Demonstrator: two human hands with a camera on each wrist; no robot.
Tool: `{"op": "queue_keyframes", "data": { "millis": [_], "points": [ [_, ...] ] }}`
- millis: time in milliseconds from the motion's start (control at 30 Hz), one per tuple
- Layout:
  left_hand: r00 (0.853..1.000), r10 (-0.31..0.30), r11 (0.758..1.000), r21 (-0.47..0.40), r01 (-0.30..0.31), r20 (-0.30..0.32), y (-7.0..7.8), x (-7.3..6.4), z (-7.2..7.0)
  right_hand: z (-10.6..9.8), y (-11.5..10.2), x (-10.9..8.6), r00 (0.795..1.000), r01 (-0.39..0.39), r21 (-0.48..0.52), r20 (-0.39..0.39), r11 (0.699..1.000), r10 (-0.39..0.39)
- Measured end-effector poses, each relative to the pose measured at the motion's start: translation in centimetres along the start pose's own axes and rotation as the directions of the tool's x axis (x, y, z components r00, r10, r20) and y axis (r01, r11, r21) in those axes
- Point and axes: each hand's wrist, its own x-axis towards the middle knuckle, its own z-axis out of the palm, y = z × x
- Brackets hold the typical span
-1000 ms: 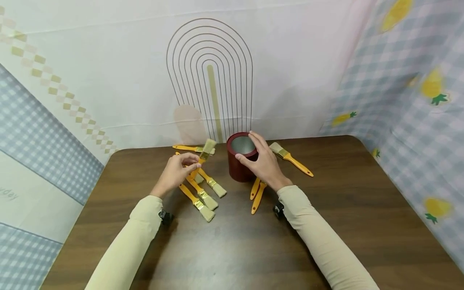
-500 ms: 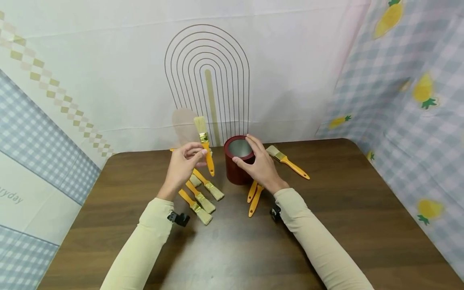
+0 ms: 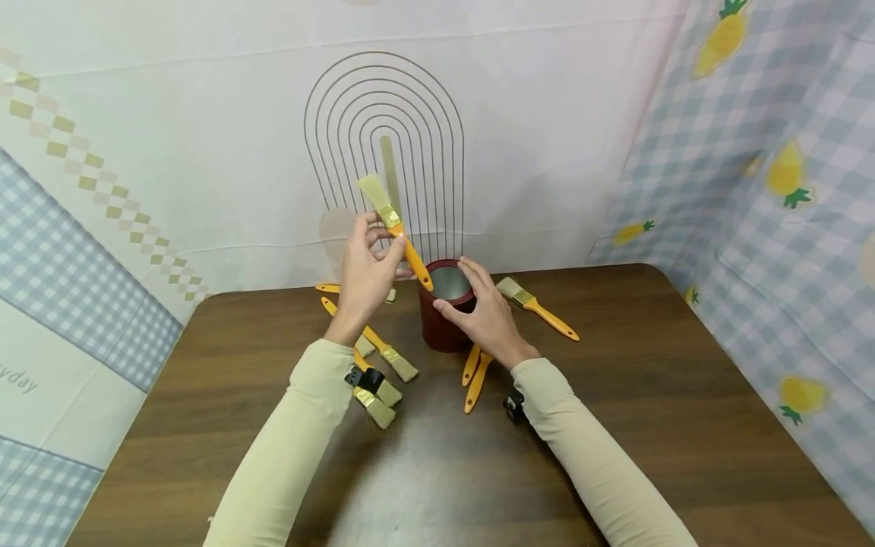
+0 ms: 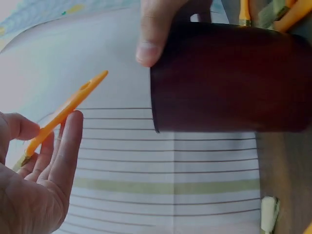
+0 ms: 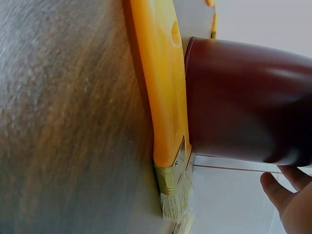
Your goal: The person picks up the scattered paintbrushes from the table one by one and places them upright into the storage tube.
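My left hand (image 3: pixel 369 266) pinches a paintbrush (image 3: pixel 415 262) by its yellow handle near the metal band. Pale bristles point up and left, and the handle's end overlaps the near-left rim of a dark red cylindrical holder (image 3: pixel 437 327) in the head view. In the left wrist view the handle (image 4: pixel 68 109) stands apart from the holder (image 4: pixel 224 78). The holder is upright, its grey inside showing from above. Thumb and fingers of my right hand (image 3: pixel 488 311) grip its rim from the right. Two brush handles (image 3: pixel 476 384) poke out beneath that hand, their bristles hidden.
Several paintbrushes (image 3: pixel 396 361) lie on the brown table (image 3: pixel 437 486) left of the holder, partly covered by my left wrist. Another paintbrush (image 3: pixel 540 310) lies to the right. A white patterned cloth (image 3: pixel 547 152) hangs behind the table's back edge.
My left hand has raised the paintbrush off the group and carried it up and right toward the holder, tilting the bristles up-left. My right hand has kept its grip on the rim.
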Motion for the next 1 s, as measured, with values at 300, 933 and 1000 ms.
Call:
{"op": "queue_keyframes", "data": {
  "millis": [300, 933, 1000],
  "points": [
    [1.0, 0.029, 0.999, 0.025, -0.029, 0.013, -1.4, 1.5, 1.9, -0.1, 0.0, -0.1, 1.0, -0.012, 0.009, 0.001, 1.0, 0.012],
    [0.991, -0.108, 0.948, 0.309, 0.08, 0.075, -3.2, 1.6, 2.8, -0.1, -0.1, 0.0, 1.0, -0.014, -0.001, 0.007, 1.0, 0.014],
    [0.991, -0.105, 0.929, 0.364, 0.067, 0.086, -3.2, 1.7, 2.9, -0.1, -0.1, 0.0, 1.0, -0.013, -0.003, 0.008, 1.0, 0.013]
  ]
}}
